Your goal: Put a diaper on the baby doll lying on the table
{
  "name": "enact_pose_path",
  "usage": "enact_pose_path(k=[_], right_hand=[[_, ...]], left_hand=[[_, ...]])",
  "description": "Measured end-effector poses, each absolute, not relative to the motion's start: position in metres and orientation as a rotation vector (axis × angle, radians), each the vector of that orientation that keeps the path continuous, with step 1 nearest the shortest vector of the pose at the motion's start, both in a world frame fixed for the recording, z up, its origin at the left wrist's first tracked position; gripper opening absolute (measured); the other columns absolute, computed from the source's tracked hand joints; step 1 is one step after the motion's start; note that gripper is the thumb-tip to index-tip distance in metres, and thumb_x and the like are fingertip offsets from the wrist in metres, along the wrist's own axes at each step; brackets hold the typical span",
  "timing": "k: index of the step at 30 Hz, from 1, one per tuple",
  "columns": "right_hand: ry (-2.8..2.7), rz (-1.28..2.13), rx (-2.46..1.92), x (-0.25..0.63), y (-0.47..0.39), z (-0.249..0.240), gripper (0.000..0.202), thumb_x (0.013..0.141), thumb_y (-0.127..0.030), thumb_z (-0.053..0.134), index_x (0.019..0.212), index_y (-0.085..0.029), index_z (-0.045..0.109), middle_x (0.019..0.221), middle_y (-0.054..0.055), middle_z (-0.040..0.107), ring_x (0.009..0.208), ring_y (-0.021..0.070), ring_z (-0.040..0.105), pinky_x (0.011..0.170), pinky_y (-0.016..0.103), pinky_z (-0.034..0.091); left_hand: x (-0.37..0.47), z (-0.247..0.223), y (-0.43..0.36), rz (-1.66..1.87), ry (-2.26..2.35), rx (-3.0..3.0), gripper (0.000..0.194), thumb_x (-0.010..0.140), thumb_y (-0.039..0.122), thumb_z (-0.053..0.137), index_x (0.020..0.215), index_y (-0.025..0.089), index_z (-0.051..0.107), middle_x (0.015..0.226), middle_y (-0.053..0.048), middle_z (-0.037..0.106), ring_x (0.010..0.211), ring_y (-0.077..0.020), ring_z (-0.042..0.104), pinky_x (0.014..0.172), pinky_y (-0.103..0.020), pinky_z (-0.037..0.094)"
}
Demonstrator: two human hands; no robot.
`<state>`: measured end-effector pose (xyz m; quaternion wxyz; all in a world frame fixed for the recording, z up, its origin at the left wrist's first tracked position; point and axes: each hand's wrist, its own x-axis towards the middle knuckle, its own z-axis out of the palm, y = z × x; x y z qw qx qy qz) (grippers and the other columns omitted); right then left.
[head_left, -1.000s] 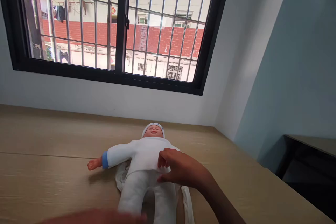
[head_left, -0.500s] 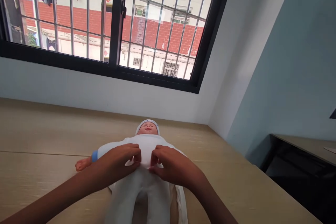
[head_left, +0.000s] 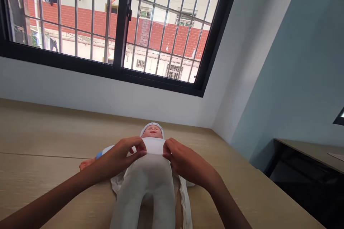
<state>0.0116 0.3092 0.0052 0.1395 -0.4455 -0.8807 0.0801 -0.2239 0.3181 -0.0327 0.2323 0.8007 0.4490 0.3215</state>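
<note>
A baby doll in a white cap and white clothes lies on its back on the wooden tabletop, head toward the window. My left hand pinches the hem of the doll's white shirt at its left side. My right hand grips the same hem on the other side. The shirt is bunched up at the chest, and the white trousers show below. One doll hand with a blue cuff sticks out to the left. A white cloth lies under the doll.
A barred black-framed window fills the wall behind the table. The table ends at a white wall on the right. A dark desk stands lower at the far right.
My left hand came in from below and joined my right on the doll. Both hands have pushed the shirt hem up from the belly to the chest.
</note>
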Motion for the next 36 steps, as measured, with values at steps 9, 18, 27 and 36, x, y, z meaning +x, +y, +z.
enact_pose_path(k=[9,18,27,36], right_hand=[[-2.412,0.143,-1.408,-0.001,0.330,-0.021,0.010,0.097,-0.018,0.036,0.089,-0.020,0.041,0.087,0.002,0.059,0.069,0.0159,0.049,0.057,0.026,0.028],[-2.121,0.540,-1.256,0.000,0.360,-0.047,0.014,0.092,-0.012,0.041,0.104,-0.017,0.041,0.083,0.001,0.055,0.076,0.0171,0.051,0.070,0.028,0.035],[-1.885,0.994,-1.157,-0.002,0.353,-0.034,0.011,0.095,-0.024,0.044,0.105,-0.019,0.046,0.083,-0.004,0.048,0.065,0.0108,0.043,0.059,0.023,0.033],[-2.091,0.865,-1.402,0.007,0.364,-0.047,0.015,0.094,-0.021,0.046,0.106,-0.018,0.054,0.079,-0.002,0.052,0.074,0.0143,0.049,0.066,0.026,0.036]], left_hand=[[-0.218,-0.054,0.337,1.024,1.182,2.045,0.039,0.089,0.055,0.046,0.079,0.019,0.058,0.079,0.001,0.060,0.074,-0.0159,0.053,0.065,-0.025,0.042],[-0.228,-0.089,0.369,1.005,1.112,1.753,0.051,0.082,0.068,0.050,0.074,0.017,0.051,0.065,0.004,0.042,0.060,-0.0115,0.038,0.054,-0.022,0.030],[-0.235,-0.060,0.353,0.869,1.019,1.750,0.045,0.078,0.062,0.062,0.075,0.018,0.051,0.072,0.003,0.045,0.068,-0.0123,0.041,0.060,-0.021,0.033],[-0.250,-0.068,0.362,0.674,0.984,1.559,0.050,0.068,0.063,0.070,0.071,0.017,0.052,0.067,0.004,0.044,0.061,-0.0102,0.038,0.056,-0.020,0.031]])
